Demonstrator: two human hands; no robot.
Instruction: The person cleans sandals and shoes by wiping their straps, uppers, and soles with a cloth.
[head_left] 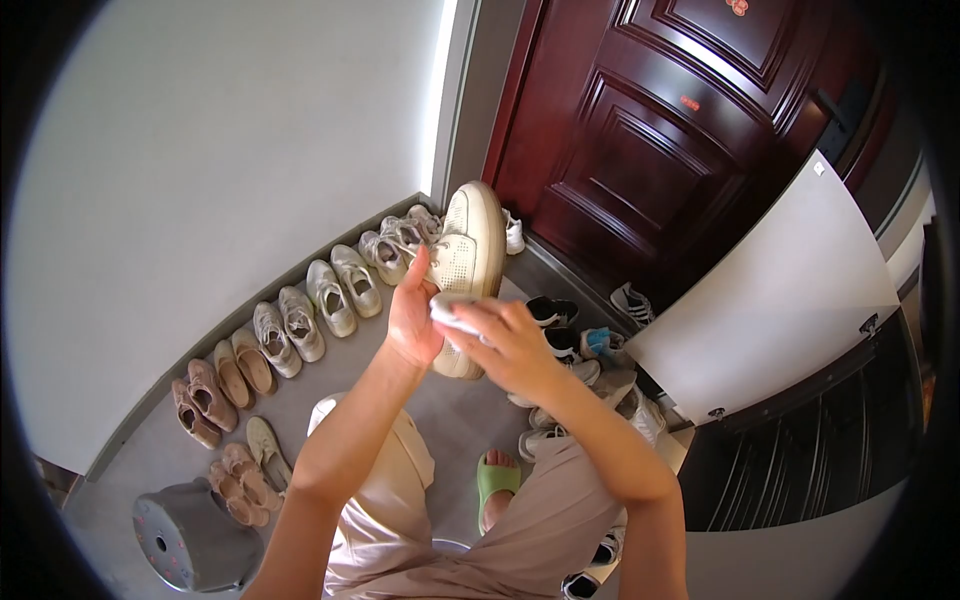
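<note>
A cream lace-up shoe (pixel 470 240) with a perforated upper is held up in front of me, toe pointing away and sole edge turned to the right. My left hand (pixel 412 318) grips it from the left side, thumb raised along the laces. In my right hand (pixel 512 348) is a small white pad, perhaps a wipe or sponge (pixel 456 310), pressed by the fingers near the heel end of the shoe. My right fingers cover part of that pad and of the shoe's rear. How my left fingers wrap the shoe is mostly hidden.
Pairs of shoes (pixel 300 322) line the left wall. A single pale shoe (pixel 268 450) and pink sandals (pixel 244 485) lie by a grey stool (pixel 185 545). To the right, more shoes (pixel 560 345) lie beside an open white cabinet door (pixel 770 300). A dark red door (pixel 650 150) stands ahead.
</note>
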